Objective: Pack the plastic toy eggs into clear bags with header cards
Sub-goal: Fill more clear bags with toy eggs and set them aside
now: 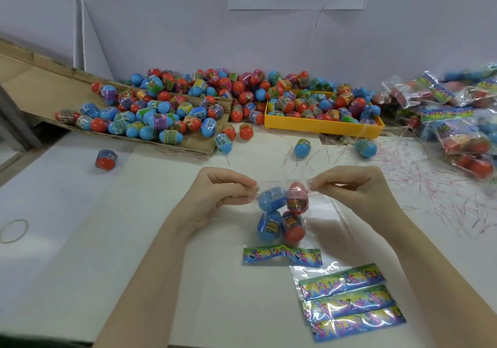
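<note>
**Bag of four eggs pinched at both sides**

On the white table (80,240), an egg heap (172,105) spills over cardboard (32,84) beside a yellow tray (322,127); filled bags (451,116) lie right. At centre, the left hand (217,194) and right hand (349,189) each pinch the open end of the bag (282,213), which holds four eggs, its header card (282,256) nearest the person. Spare cards (349,302) lie just beside.

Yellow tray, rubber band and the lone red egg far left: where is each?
yellow tray (322,126), head view, front wall.
rubber band (14,230), head view, on the loop's rim.
lone red egg (105,160), head view, middle of shell.
</note>
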`<action>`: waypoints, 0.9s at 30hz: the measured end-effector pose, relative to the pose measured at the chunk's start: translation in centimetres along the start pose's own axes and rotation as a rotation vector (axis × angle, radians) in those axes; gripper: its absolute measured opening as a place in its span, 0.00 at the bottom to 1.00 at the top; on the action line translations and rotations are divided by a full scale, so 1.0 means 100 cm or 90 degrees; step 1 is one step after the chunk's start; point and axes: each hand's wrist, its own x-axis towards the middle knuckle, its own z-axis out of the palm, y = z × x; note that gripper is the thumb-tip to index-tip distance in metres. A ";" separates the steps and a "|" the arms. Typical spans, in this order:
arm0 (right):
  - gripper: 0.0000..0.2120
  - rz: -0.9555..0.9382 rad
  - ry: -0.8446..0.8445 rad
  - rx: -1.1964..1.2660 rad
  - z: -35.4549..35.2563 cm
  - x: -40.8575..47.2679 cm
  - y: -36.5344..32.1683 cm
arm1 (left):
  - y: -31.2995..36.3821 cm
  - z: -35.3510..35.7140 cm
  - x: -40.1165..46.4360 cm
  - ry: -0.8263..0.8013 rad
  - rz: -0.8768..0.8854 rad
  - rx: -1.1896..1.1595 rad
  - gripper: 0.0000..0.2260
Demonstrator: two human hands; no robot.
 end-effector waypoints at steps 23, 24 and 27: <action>0.11 -0.248 0.061 -0.262 0.007 0.000 0.006 | 0.004 0.003 -0.002 0.051 0.021 0.126 0.10; 0.11 -0.241 0.052 -0.267 0.008 0.000 0.006 | 0.002 0.002 -0.001 0.049 0.021 0.128 0.10; 0.14 -0.113 -0.018 -0.168 0.001 0.000 0.002 | 0.002 0.004 -0.001 0.053 0.013 0.139 0.09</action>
